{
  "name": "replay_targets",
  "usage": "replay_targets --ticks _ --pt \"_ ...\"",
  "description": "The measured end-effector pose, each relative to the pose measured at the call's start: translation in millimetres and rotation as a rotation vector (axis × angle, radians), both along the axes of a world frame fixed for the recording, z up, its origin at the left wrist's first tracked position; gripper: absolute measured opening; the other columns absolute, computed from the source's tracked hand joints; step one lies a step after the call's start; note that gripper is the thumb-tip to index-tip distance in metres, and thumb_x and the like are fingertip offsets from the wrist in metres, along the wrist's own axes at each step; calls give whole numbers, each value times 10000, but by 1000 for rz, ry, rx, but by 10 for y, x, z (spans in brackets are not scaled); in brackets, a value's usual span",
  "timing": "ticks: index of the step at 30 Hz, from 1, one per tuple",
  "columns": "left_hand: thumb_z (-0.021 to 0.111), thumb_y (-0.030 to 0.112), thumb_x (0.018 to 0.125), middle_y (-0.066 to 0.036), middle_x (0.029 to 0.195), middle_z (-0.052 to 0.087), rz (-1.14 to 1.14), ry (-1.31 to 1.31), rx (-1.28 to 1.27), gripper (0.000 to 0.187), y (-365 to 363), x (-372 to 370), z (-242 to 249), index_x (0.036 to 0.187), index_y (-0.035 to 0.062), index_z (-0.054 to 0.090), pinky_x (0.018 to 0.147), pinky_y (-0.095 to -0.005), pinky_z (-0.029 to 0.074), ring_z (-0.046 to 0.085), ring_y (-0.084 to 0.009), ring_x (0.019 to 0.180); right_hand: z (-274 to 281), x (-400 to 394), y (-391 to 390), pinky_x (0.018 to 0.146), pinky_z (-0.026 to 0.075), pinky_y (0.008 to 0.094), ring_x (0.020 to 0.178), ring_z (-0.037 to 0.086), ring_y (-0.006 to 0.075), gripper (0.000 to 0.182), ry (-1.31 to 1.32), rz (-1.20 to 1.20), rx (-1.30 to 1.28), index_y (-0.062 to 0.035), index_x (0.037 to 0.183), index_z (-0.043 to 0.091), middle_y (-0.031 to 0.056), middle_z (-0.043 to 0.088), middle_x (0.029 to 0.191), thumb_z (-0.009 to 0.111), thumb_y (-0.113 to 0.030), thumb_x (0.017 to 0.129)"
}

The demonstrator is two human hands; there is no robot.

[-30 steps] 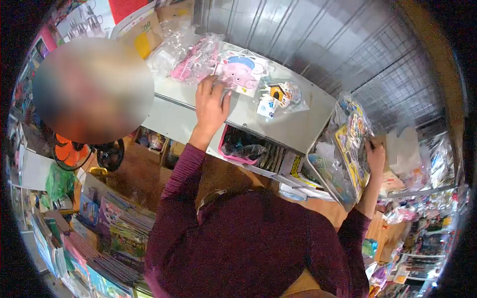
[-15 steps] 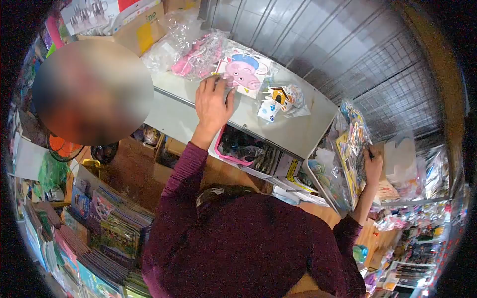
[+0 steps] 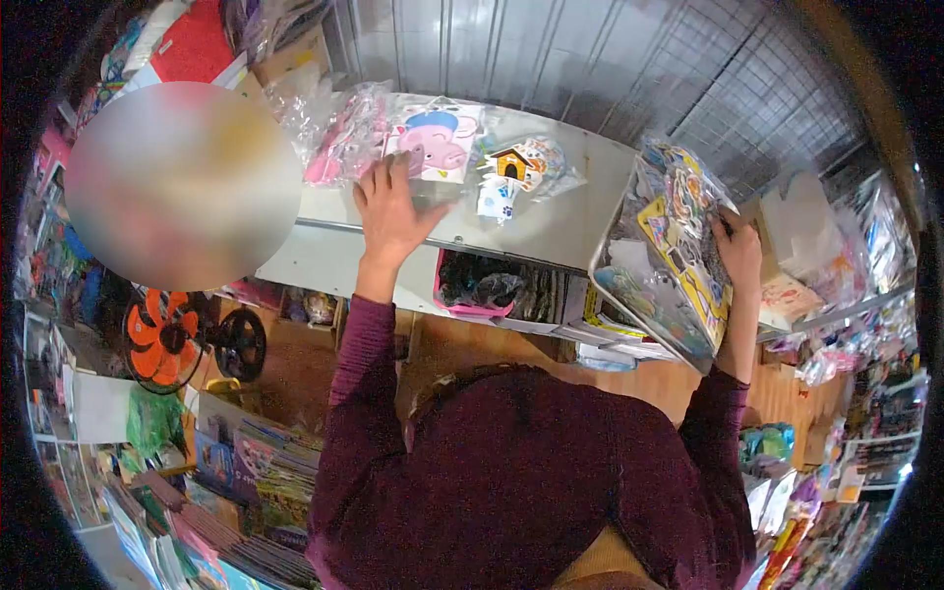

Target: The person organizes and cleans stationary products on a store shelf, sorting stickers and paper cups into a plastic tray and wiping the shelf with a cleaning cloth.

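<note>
My left hand (image 3: 391, 218) lies open with fingers spread, its fingertips at the lower edge of a flat pink pig cutout in a blue cap (image 3: 433, 143). Beside that cutout rests a clear packet with a doghouse and paw-print picture (image 3: 510, 167). On the right, my right hand (image 3: 739, 254) has its fingers curled on the edge of plastic-wrapped cartoon cutouts (image 3: 688, 221), which are piled in a shallow tray (image 3: 608, 280). Its fingertips are partly hidden among the packets.
Clear bags with pink contents (image 3: 349, 138) lie on the white counter (image 3: 560, 226) to the left. A pink-rimmed bin (image 3: 477, 310) sits below. An orange fan (image 3: 162, 337) stands at left, near stacked books (image 3: 256, 472). A metal grid wall (image 3: 757, 88) rises behind.
The view has shifted, so the counter appears further left and more level. My left hand stays by the pig cutout with its fingers more spread. My right hand remains at the tray's packets.
</note>
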State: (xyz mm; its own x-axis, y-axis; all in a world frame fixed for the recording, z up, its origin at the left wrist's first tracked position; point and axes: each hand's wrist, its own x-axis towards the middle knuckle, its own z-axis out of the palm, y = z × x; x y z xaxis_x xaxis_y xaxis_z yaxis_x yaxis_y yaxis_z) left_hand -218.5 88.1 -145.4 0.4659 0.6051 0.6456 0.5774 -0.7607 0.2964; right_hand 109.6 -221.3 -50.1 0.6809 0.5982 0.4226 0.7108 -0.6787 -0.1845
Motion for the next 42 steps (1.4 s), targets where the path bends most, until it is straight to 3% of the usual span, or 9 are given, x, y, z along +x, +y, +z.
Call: replay_targets --ticks 3,7,13,15,25,31,33,36,42 --pt "708 422 623 -177 1293 355 -98 192 8 822 17 -17 94 1287 108 340 949 -593 223 282 -405 1210 2 16 11 731 465 398 857 581 347 377 -67 23 4 -98 1007 629 198 607 919 569 -397 785" --pt "705 421 632 -187 1302 350 -125 366 -22 809 251 151 147 1299 141 343 975 -570 219 266 -410 1229 -11 21 10 724 463 405 846 582 348 378 -33 6 0 -94 987 631 193 611 900 564 -408 786" --pt "690 307 690 -204 1256 417 -267 446 -18 709 595 377 140 1286 121 354 959 -449 331 372 -411 1169 -41 47 -3 725 465 412 847 583 350 392 -44 -29 -8 -93 974 630 192 612 886 549 -429 789" --pt "682 233 687 -188 1094 514 -270 463 8 572 624 419 160 1169 57 430 837 -441 433 499 -393 1015 -37 34 -1 729 467 414 844 585 352 394 -43 -7 12 -97 978 629 193 613 881 555 -432 784" --pt "613 86 697 -222 956 559 -202 505 11 412 733 456 268 1068 -9 461 716 -443 477 573 -380 839 -46 34 1 695 468 400 799 599 335 362 -29 -24 8 -94 992 625 191 615 825 569 -386 785" --pt "586 94 768 -230 1009 568 -75 27 -290 411 1026 151 434 1133 -40 455 739 -383 475 568 -374 900 -146 123 -30 680 469 399 785 596 340 334 -104 12 58 -119 1009 617 195 611 796 570 -365 788" --pt "596 132 804 -163 1031 577 -241 -786 -656 381 1205 119 253 1120 -40 470 759 -363 474 576 -281 924 -87 83 -13 681 471 401 788 595 343 327 -65 -10 20 -120 1007 616 194 612 800 570 -357 787" --pt "606 143 813 -104 1038 567 -461 -1190 -940 368 1022 108 321 1114 -34 490 769 -353 480 560 -201 926 12 -10 14 728 471 421 850 590 335 356 20 -41 -10 -112 1003 622 193 615 878 577 -375 768" --pt "591 187 835 -80 1060 564 -640 -1224 -1139 382 325 405 627 1136 -25 489 805 -331 474 565 -186 919 34 -28 11 723 477 404 858 592 316 359 -13 -99 -120 -136 1006 622 158 617 924 551 -403 776"
